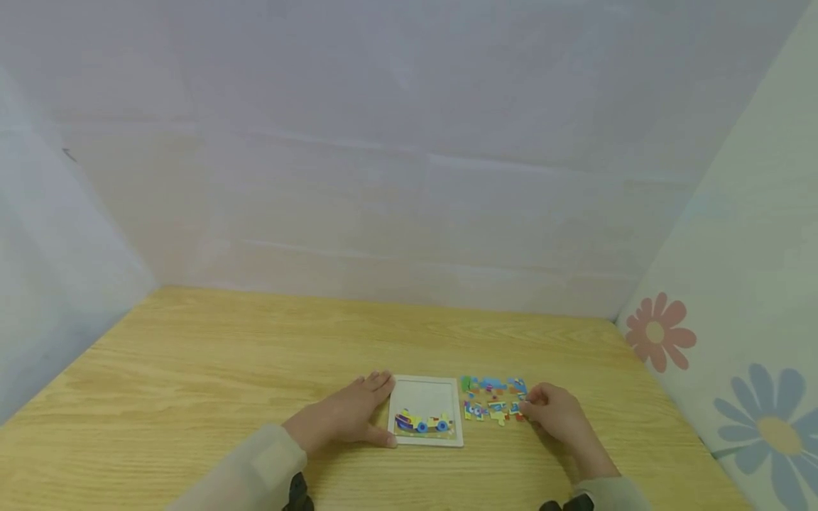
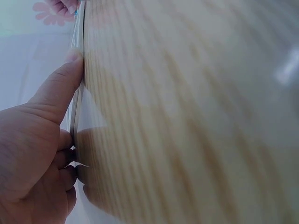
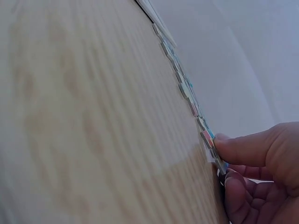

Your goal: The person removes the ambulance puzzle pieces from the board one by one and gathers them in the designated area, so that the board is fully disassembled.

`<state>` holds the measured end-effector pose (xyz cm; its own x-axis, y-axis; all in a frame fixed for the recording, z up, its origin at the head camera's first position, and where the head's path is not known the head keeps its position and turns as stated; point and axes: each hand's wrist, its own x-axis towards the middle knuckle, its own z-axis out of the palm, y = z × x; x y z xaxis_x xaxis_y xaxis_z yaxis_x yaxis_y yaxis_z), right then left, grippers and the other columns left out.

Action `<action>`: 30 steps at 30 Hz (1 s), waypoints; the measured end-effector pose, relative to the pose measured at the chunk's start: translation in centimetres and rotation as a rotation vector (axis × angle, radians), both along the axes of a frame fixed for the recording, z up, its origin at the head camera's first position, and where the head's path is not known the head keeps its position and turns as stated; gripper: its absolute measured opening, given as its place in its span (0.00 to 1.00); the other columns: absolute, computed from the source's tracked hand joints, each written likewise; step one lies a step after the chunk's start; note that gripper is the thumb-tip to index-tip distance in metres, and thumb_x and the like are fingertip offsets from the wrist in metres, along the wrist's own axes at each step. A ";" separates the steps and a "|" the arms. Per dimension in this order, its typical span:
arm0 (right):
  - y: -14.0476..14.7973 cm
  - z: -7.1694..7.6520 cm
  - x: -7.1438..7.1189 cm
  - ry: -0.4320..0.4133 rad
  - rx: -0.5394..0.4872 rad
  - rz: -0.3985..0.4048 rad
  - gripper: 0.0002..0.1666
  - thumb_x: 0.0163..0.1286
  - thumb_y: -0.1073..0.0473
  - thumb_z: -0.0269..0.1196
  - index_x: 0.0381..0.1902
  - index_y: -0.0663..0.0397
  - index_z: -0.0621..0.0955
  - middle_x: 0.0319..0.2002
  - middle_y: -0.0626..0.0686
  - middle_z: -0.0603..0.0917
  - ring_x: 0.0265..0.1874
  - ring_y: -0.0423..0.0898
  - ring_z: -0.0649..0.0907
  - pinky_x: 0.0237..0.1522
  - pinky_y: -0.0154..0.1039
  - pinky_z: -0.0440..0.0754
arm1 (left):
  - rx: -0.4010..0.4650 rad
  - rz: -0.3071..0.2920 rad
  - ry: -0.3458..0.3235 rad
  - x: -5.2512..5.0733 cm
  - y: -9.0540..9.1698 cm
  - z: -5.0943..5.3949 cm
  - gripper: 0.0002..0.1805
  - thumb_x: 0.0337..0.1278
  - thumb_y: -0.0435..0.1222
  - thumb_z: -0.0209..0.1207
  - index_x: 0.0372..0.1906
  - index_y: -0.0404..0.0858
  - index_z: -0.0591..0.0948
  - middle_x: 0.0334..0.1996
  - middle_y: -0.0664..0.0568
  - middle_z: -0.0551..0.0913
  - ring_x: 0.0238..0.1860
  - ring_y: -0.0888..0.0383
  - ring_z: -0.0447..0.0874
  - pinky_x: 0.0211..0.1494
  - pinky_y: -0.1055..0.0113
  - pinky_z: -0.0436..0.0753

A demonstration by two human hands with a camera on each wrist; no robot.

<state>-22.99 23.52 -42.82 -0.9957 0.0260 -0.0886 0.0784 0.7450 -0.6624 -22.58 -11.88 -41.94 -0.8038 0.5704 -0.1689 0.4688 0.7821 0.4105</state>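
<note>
Both occupied: left hand (image 1: 355, 411), fingers extended, steadies puzzle tray (image 1: 459, 411); right hand (image 1: 559, 416) pinches jigsaw piece (image 1: 516, 409), best lifted level.

I see a loose, pale cream fabric sleeve (image 1: 246, 470) on the left and a matching cream fabric sleeve (image 1: 615, 493) on the right. A rounded black fitting (image 1: 298, 495) shows by the first, a second dark fitting (image 1: 578, 502) by the other. Left hand (image 1: 354, 414) and right hand (image 1: 557, 414) are bare.
</note>
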 end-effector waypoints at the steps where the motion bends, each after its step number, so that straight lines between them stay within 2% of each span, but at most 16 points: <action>1: 0.0 0.0 0.0 0.005 -0.001 0.003 0.12 0.59 0.57 0.65 0.35 0.61 0.77 0.29 0.52 0.78 0.26 0.44 0.76 0.26 0.36 0.77 | 0.000 0.002 0.000 0.0 0.0 0.0 0.55 0.43 0.62 0.61 0.70 0.32 0.55 0.72 0.41 0.50 0.72 0.44 0.46 0.72 0.50 0.52; 8: -0.1 0.1 -0.2 0.016 -0.043 -0.011 0.13 0.58 0.59 0.66 0.36 0.63 0.76 0.28 0.53 0.77 0.25 0.44 0.76 0.25 0.36 0.77 | -0.002 0.009 0.007 -0.1 0.0 -0.1 0.55 0.43 0.61 0.61 0.70 0.32 0.55 0.72 0.41 0.50 0.72 0.44 0.46 0.72 0.50 0.52; 16: -0.3 0.6 0.0 -0.013 -0.032 -0.027 0.13 0.58 0.59 0.65 0.35 0.64 0.76 0.28 0.53 0.77 0.25 0.44 0.76 0.26 0.36 0.77 | 0.006 0.007 -0.001 -0.2 -0.1 -0.1 0.56 0.42 0.62 0.61 0.70 0.32 0.55 0.72 0.42 0.50 0.72 0.44 0.46 0.72 0.50 0.51; 22: -0.5 1.0 0.2 -0.001 0.005 -0.018 0.12 0.59 0.59 0.65 0.33 0.61 0.76 0.29 0.53 0.78 0.25 0.44 0.76 0.26 0.36 0.77 | 0.002 0.006 -0.001 -0.2 -0.2 -0.1 0.56 0.43 0.62 0.61 0.71 0.33 0.54 0.72 0.42 0.50 0.72 0.44 0.46 0.72 0.50 0.51; 30: -0.5 0.7 0.2 0.015 -0.028 -0.013 0.11 0.58 0.61 0.65 0.32 0.62 0.76 0.26 0.52 0.77 0.22 0.44 0.76 0.24 0.36 0.78 | 0.002 0.007 -0.006 -0.2 -0.2 -0.2 0.56 0.43 0.62 0.60 0.71 0.33 0.54 0.72 0.42 0.50 0.72 0.44 0.46 0.72 0.49 0.51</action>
<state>-22.79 23.06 -42.10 -0.9965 0.0365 -0.0747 0.0778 0.7251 -0.6842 -22.83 -12.04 -42.11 -0.8068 0.5653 -0.1721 0.4611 0.7843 0.4150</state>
